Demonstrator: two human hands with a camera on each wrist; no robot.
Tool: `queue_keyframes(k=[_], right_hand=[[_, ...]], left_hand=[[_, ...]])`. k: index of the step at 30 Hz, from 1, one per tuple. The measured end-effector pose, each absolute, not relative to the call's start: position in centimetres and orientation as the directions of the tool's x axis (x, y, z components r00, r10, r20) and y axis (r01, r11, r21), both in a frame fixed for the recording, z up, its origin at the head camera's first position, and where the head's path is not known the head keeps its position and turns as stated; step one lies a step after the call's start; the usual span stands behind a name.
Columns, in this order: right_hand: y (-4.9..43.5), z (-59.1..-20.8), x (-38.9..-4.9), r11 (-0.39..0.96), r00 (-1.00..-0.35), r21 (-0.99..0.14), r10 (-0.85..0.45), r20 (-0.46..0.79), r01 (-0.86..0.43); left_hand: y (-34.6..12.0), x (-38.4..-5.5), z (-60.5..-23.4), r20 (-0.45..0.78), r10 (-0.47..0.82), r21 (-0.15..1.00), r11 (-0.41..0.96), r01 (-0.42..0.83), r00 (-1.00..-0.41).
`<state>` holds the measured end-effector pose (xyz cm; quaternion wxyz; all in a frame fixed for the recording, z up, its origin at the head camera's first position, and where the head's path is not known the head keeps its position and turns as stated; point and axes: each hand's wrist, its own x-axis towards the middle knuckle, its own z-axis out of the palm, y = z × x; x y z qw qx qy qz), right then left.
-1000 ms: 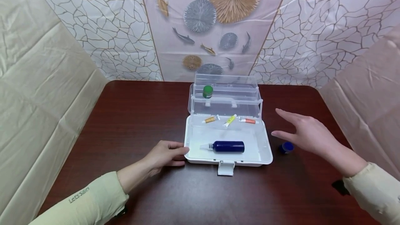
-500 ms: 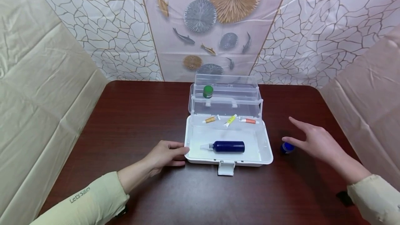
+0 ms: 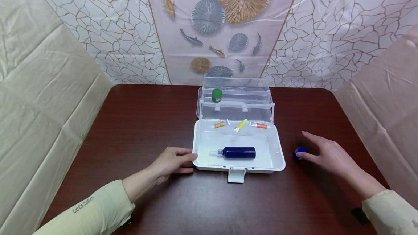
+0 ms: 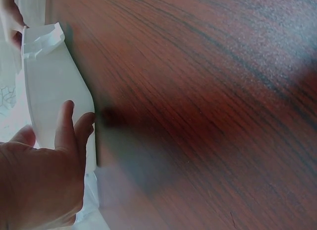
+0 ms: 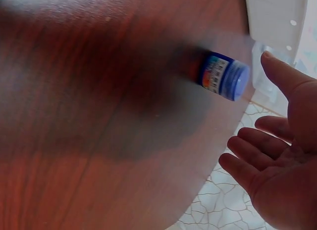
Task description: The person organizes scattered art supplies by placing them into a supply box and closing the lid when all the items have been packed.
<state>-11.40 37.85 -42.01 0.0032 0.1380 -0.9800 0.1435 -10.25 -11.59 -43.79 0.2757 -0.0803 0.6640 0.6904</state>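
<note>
A white plastic storage box [image 3: 240, 169] with a raised clear lid stands on the table. My left hand [image 3: 173, 160] holds its left front corner, thumb over the rim and fingers along the outer wall. In the left wrist view those fingers [image 4: 64, 126] lie against the white side. To the right of the box stands a small blue paint jar [image 3: 298, 151] with a label, upright on the table. Over it my right hand [image 3: 333, 157] spreads thumb and fingers; in the right wrist view the jar [image 5: 223, 76] is apart from the fingertips [image 5: 267, 54].
Inside the box lies a dark blue bottle [image 3: 240, 152] with a clear nozzle. Orange-brown [image 3: 220, 124], yellow [image 3: 241, 125] and red-orange paint tubes [image 3: 260, 126] lie behind it. A green-capped jar [image 3: 217, 95] sits in the clear upper tray. Fabric walls enclose the dark wooden table [image 3: 147, 111].
My right hand has moved right and then down, closer to the blue jar. The left hand and the box have stayed in place.
</note>
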Motion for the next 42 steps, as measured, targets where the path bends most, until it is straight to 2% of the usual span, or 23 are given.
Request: queue_keyframes(k=[6,25,33,42], right_hand=[[38.1,-42.8,-11.0,0.926,-0.963,-0.268,-0.270,0.018,-0.265],[38.4,-44.9,-10.1,0.918,-0.952,-0.252,-0.291,0.098,-0.306],[38.1,-45.1,-10.2,0.926,-0.961,-0.257,-0.264,0.082,-0.276],[38.2,-45.7,-10.3,0.912,-0.942,-0.251,-0.286,0.174,-0.324]], left_hand=[[-11.5,-10.2,-43.9,-0.479,0.270,0.872,0.034,-0.489,-0.835],[-11.6,-10.2,-43.9,-0.482,0.265,0.871,0.040,-0.490,-0.835],[-11.6,-10.2,-43.9,-0.476,0.268,0.874,0.042,-0.483,-0.838],[-11.5,-10.2,-43.9,-0.474,0.269,0.876,0.045,-0.481,-0.838]])
